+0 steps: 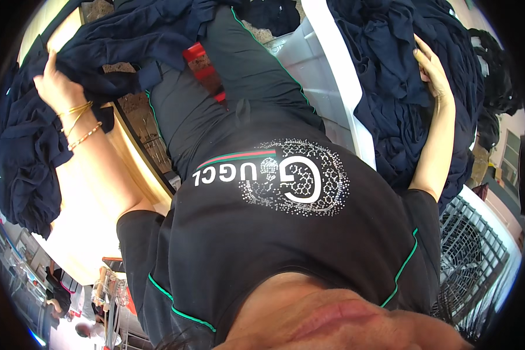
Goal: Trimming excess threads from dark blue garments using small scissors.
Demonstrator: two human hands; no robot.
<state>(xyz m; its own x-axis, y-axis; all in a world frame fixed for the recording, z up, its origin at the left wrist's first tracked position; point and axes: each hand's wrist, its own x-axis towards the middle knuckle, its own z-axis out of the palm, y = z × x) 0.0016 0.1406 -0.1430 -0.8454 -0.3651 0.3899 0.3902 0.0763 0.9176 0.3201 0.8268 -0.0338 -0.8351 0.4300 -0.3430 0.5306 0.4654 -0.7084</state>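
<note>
From the head view, the only one, the work surface is a pale table (76, 201) at the person's left, its dark edge running beside the trousered legs. A heap of navy cloth (32, 143) lies on it, with a length extending across toward the knees. At the right, a white plastic bin (319, 73) stands beside the leg, with a navy cloth pile (388, 76) bulking up beyond its rim. The left hand (61, 87), bangled at the wrist, is at the heap with fingers partly bent; whether it grips the fabric cannot be determined. The right hand (434, 70) lies against the pile with fingers curled; a firm hold cannot be confirmed. Behind the right arm is a grille-fronted unit (469, 248), apparently a fan; black cloth (496, 76) lies at the far right. The room at lower left shows people (58, 291) and metal racking, small and distorted. A red item (206, 73) between the legs is partly covered and unidentified. The dark lens border cuts off both cloth masses, the bin's far end is out of frame, and glare washes out table detail. Individual garments cannot be distinguished within the folds.
</note>
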